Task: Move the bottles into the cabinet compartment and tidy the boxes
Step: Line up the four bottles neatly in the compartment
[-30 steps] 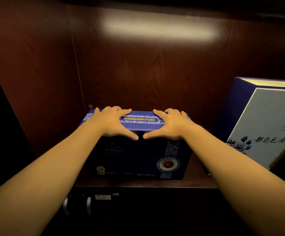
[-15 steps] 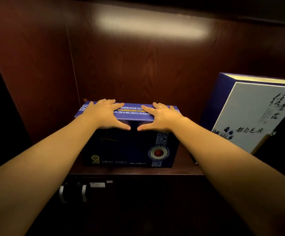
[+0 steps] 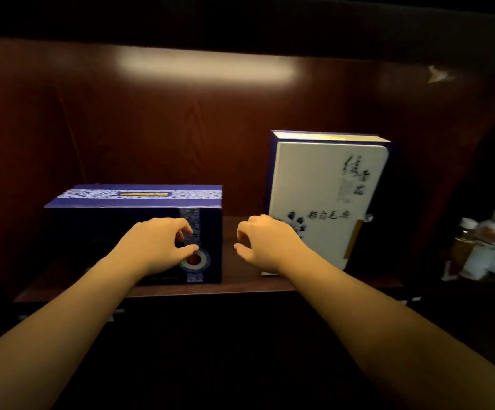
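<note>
A dark blue box (image 3: 92,232) with a patterned lid lies on the wooden cabinet shelf (image 3: 240,287) at the left. A tall white-fronted box (image 3: 329,184) with blue sides and calligraphy stands upright to its right. My left hand (image 3: 157,247) hovers in front of the blue box's face, fingers curled and holding nothing. In the gap between the boxes my right hand (image 3: 265,239) hangs with loosely curled fingers, just before the white box's lower left corner. Several bottles (image 3: 488,247) with white caps stand at the far right, outside this compartment.
The cabinet's dark wood back panel (image 3: 181,128) and left wall enclose the shelf. A dark divider separates the compartment from the bottles at the right. Below the shelf edge everything is in shadow.
Both hands have come off the blue box's lid and pulled back in front of the boxes. The view has shifted right, bringing the whole white box and the bottles into sight.
</note>
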